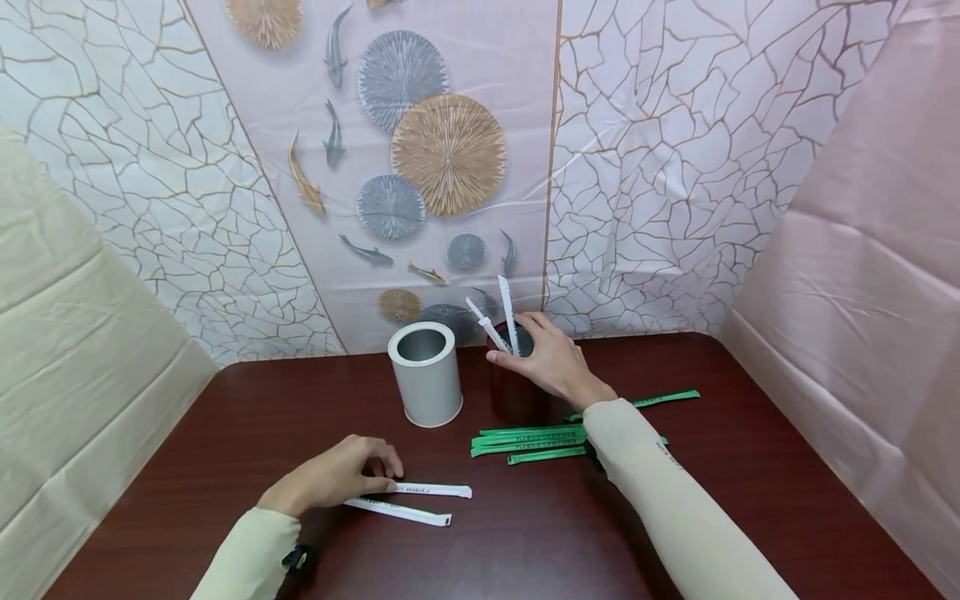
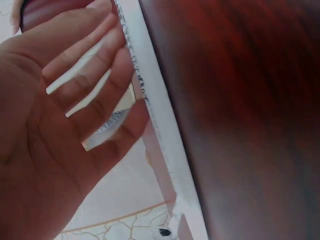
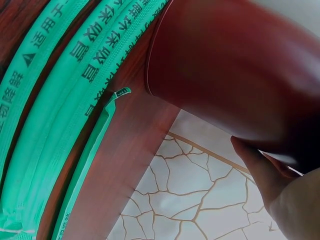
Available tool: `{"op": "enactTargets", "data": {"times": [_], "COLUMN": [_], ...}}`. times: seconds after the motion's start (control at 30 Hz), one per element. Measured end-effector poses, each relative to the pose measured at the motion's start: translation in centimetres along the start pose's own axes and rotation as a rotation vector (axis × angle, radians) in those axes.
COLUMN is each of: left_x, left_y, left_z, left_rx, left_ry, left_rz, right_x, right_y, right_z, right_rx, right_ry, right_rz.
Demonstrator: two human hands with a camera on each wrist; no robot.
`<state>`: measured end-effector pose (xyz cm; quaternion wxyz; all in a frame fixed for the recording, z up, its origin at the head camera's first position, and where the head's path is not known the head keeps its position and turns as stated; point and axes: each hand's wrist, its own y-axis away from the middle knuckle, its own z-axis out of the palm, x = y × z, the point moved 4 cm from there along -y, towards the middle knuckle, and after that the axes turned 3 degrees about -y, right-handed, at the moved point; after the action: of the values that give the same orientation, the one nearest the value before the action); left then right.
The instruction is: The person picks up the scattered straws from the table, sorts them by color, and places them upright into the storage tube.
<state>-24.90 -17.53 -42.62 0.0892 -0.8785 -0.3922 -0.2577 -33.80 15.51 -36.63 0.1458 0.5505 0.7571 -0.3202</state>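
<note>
While two slim white wrapped straws [image 1: 509, 312] lean inside the smooth dark-red cylindrical can [image 1: 517, 396], my right hand [image 1: 551, 358] curls round its rim; a sideways jolt could topple it. My left hand [image 1: 337, 475], slack-fingered over another white wrapped pair [image 1: 435, 490], might brush them askew.

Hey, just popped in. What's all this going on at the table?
A person is handling slim white sticks with both bare hands. The right hand is at the rim of a dark red canister, where two upright white sticks poke out. The left hand is at two flat-lying white sticks. Green-wrapped straws lie near the right forearm, and a pale canister stands beside the red one.
</note>
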Motion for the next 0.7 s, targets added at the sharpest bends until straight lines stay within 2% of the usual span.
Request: {"op": "enactTargets", "data": {"times": [0.1,0.27,0.4,0.7], "left_x": [0.03,0.53,0.95,1.00], "left_y": [0.09,0.05,-0.02,0.18], "left_z": [0.20,0.15,0.01,0.42], "left_rx": [0.003,0.031,0.049,0.001], "left_ry": [-0.008,-0.076,-0.129,-0.121], "left_rz": [0.013,0.043,0.034,0.012], "right_x": [0.01,0.06,0.13,0.06], "right_y": [0.08,0.21,0.27,0.11], "right_z": [0.06,0.06,0.09,0.16], "right_rx": [0.003,0.013,0.019,0.010], "right_ry": [-0.002,-0.002,-0.001,-0.002], "right_rz": [-0.007,-0.015,-0.018,-0.002]}}
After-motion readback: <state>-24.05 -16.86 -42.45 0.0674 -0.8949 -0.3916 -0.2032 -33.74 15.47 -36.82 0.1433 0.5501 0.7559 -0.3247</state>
